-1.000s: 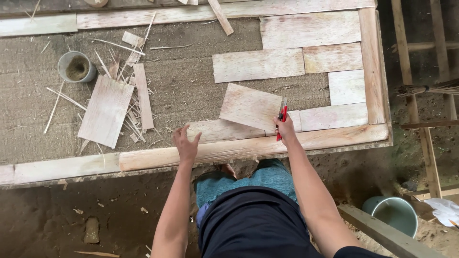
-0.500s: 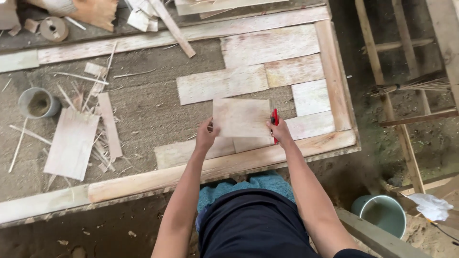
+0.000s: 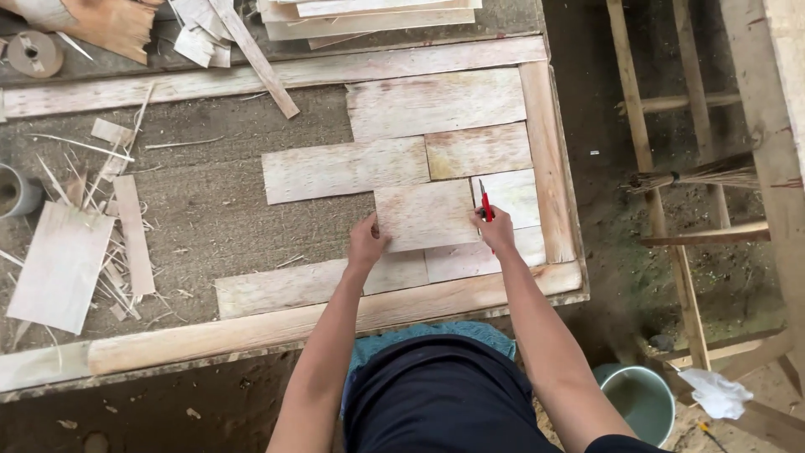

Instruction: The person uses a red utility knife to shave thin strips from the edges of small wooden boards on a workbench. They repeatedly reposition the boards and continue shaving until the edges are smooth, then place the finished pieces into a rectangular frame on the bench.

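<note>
Right hand point(image 3: 496, 228) pinches a slim red pencil-like marker point(image 3: 485, 201), tip up, at the right edge of a pale rectangular veneer sheet point(image 3: 423, 216) — fingers closed on the marker, heel of the hand on the wood. Left hand point(image 3: 366, 242) presses flat on the sheet's lower left corner, fingers together, holding nothing.

Since half a second ago the sheet has slid up and right; it now butts against the pale square piece point(image 3: 513, 198) and lies under the long horizontal strip point(image 3: 344, 169).

Count inside the rough wooden frame point(image 3: 549, 159): about seven veneer pieces laid, the held one included. One loose pale sheet point(image 3: 59, 267) lies left among splinters. One green bucket point(image 3: 639, 401) stands by the right knee.

A grey tin point(image 3: 12, 191) at the left edge is cut off. The marker's tip is too small to make out.
</note>
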